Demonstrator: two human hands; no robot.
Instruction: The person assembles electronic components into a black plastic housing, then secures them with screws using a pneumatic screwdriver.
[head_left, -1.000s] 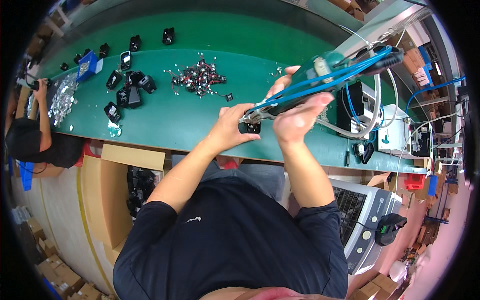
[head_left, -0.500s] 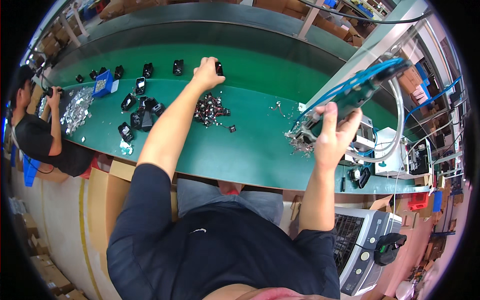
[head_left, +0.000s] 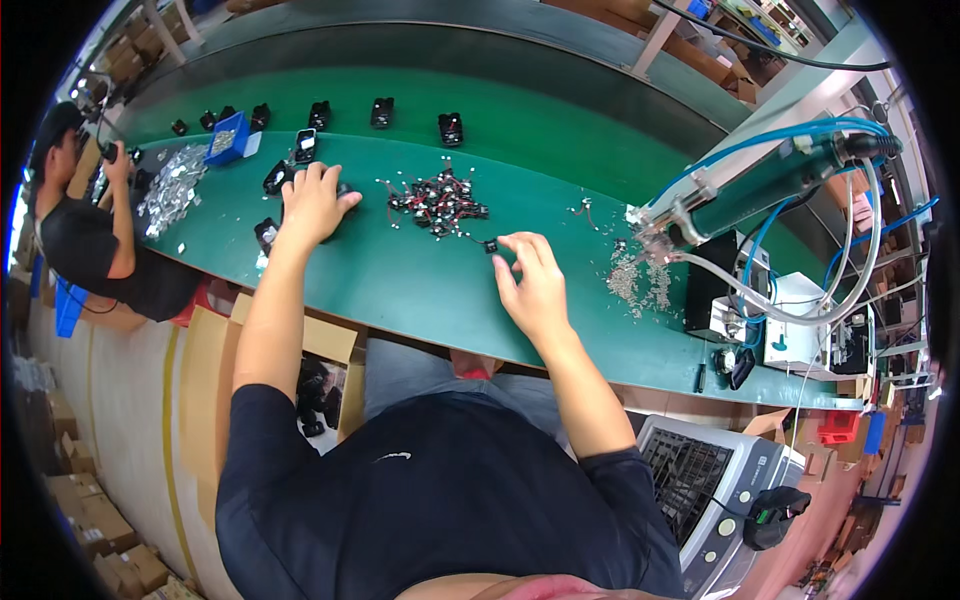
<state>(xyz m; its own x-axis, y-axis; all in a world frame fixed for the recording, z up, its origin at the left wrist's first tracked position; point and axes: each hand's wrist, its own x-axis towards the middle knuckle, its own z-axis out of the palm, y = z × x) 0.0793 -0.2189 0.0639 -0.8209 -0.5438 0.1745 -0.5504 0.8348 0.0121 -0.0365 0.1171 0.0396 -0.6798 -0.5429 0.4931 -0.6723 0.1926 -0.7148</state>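
Note:
My left hand is at the group of black plastic housings, its fingers curled over one dark housing that they largely hide. More open black housings lie beside it. To the right, the thumb and fingers of my right hand close at their tips on a small black part with a wire, at the near edge of a heap of small wired parts. A green power screwdriver with a blue tube hangs on the right, touched by neither hand.
Small metal screws lie scattered below the screwdriver. Black housings stand in a row along the far green strip. At left are a blue bin, a pile of silvery pieces and a co-worker. White machines stand at right.
My right hand has let go of the screwdriver and come left to the wired parts. My left hand has left a housing on the far strip and moved back left to the housings group.

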